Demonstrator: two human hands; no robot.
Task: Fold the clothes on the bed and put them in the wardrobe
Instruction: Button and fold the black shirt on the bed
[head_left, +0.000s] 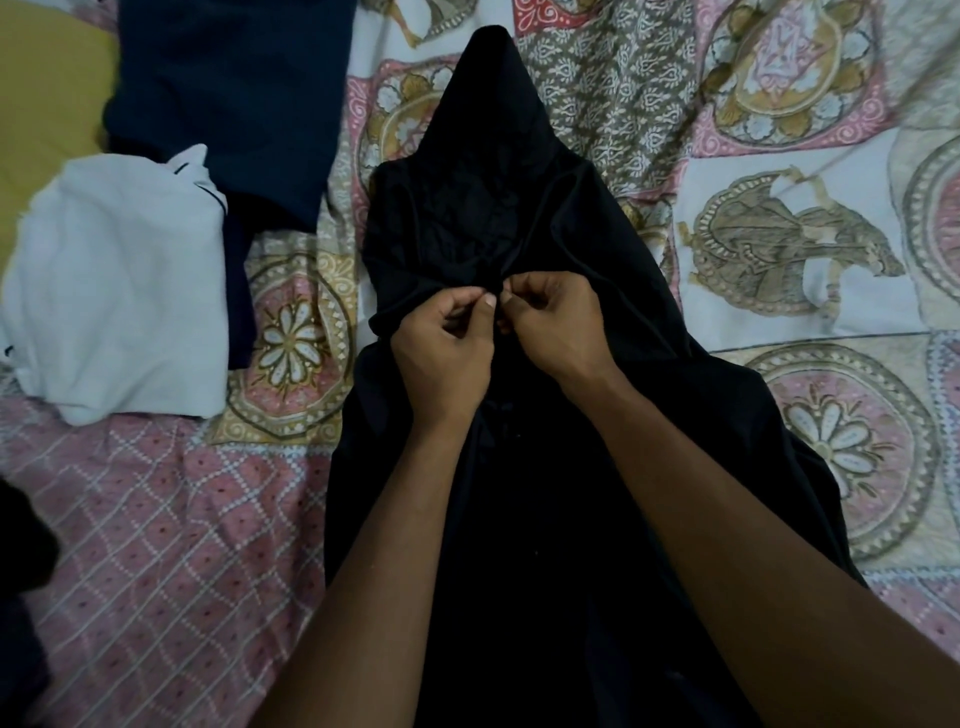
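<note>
Where fingertips meet, left hand (442, 345) and right hand (557, 323) pinch black garment (467, 208), pinched detail lost in dark folds

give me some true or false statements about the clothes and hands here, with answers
1. The left hand and right hand both pinch the black garment. True.
2. The white garment lies right of the black garment. False: it lies to its left.
3. The navy garment touches the white garment. True.
4. The black garment is folded into a small square. False: it lies spread out, unfolded.
</note>
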